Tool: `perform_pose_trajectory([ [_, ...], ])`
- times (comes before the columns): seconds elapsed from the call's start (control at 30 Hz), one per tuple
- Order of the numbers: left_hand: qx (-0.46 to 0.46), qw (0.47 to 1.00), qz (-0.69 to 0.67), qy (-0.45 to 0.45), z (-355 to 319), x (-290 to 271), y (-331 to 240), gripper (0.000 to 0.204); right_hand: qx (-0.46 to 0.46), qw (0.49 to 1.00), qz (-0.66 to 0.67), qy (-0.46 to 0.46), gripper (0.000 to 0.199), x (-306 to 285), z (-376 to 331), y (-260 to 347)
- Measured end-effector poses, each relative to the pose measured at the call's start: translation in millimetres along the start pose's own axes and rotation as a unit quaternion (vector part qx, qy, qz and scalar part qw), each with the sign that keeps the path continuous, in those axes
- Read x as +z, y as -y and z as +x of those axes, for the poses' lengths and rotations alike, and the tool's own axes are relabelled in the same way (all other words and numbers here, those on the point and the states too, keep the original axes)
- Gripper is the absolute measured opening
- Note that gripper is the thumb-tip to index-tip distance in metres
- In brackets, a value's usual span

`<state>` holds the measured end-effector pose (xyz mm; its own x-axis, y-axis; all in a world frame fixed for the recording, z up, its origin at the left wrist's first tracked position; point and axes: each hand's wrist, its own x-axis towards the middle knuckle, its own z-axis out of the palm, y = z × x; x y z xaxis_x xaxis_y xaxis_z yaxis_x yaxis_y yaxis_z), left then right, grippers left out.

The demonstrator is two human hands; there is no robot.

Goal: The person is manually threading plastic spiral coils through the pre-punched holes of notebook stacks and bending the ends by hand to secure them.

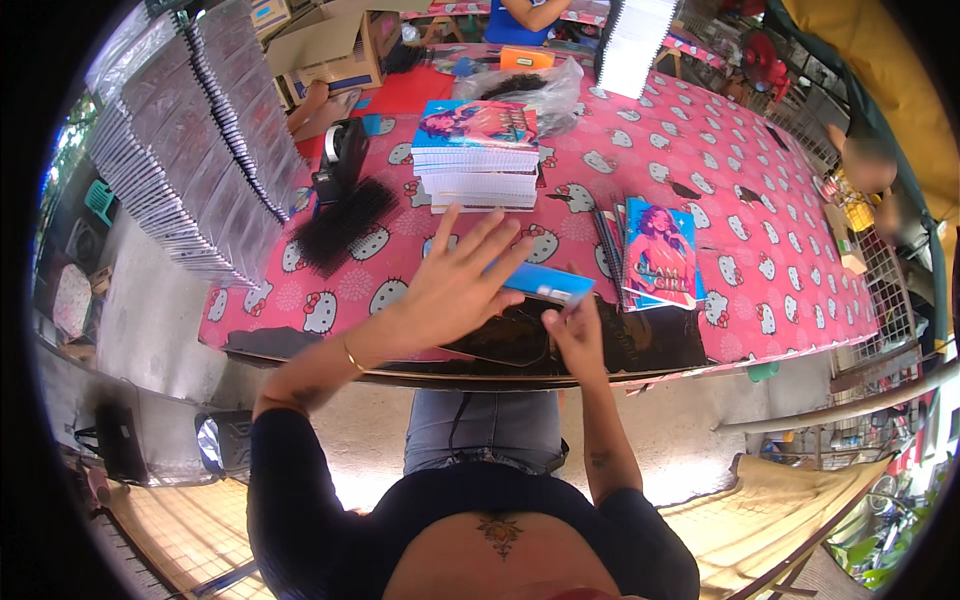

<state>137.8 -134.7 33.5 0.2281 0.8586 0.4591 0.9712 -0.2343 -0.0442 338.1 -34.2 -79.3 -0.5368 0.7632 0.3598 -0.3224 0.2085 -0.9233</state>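
Covering the table (pixel 700 180): pink cat-print cloth (pixel 640 150) w/ notebook stack (pixel 477 155), outdoors.

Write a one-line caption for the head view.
Left hand spread flat over a blue notebook while the right hand pinches its edge, on a pink cartoon-print tablecloth.

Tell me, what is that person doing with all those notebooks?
A person sits at a table with a pink cat-print cloth. The left hand is spread flat over a blue notebook cover, and the right hand pinches its near edge. Beside it lies a small pile of illustrated-cover notebooks. Behind stands a taller stack of spiral notebooks, with loose black binding coils to the left.
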Motion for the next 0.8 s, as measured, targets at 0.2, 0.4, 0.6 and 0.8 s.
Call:
perform_pose_trajectory([
  [0.2,-0.217,0.934,-0.110,-0.263,-39.6,40.7,-2.6,0.063,-0.002,0.999,-0.017,-0.051,0.081,19.6,6.1,-13.5],
  [0.4,-0.345,0.741,-0.503,-0.280,-80.7,104.5,-9.2,0.056,-0.029,0.983,-0.167,-0.069,0.068,7.7,9.3,-17.7],
  [0.6,-0.233,0.955,-0.108,-0.150,-77.6,94.7,99.3,0.042,0.000,0.994,-0.086,-0.071,0.055,-27.4,2.1,-6.5],
  [0.8,-0.281,0.938,0.204,-0.004,-107.9,132.7,201.9,0.018,-0.007,0.991,-0.090,-0.097,0.052,-20.9,-8.0,-19.8],
])
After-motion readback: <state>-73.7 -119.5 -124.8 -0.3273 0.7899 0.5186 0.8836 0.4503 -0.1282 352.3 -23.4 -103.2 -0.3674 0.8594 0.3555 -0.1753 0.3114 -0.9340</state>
